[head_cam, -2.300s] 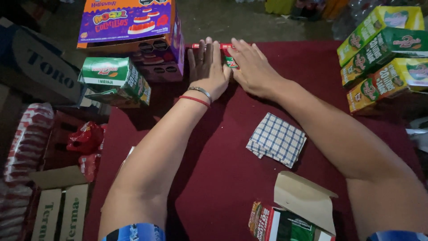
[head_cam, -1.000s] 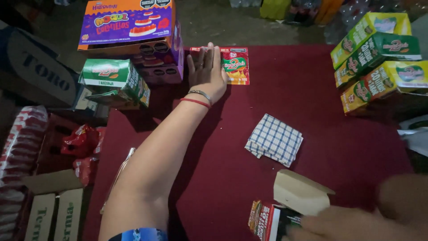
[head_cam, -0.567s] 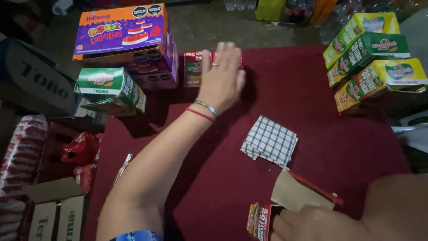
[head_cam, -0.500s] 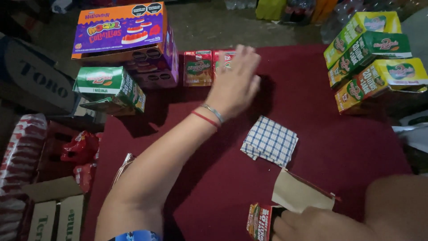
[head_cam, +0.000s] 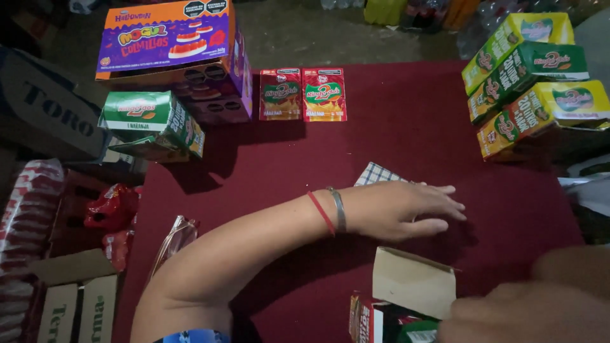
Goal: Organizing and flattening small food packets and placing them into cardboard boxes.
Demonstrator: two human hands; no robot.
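The checked cloth lies flat on the dark red table, near its middle, and the left hand rests palm down across most of it, fingers stretched out flat and together, gripping nothing; only one corner of the cloth shows past the wrist. It looks thin, soft and light, so it would likely fold or slide under a push and is best pinched at that free corner or an edge. Just in front of the hand, nearer the person, stands an open box with its pale flap raised; the right hand is a blur at the bottom right beside that box, and I cannot tell whether it is open or closed on anything. The box seems to be light, stiff card that could crush if squeezed, so its side walls are the safer hold. Farther off, two red sachets lie side by side at the far edge of the table, flat and probably slippery. A purple box and a green box stand at the left, and a stack of green and yellow boxes leans at the right.
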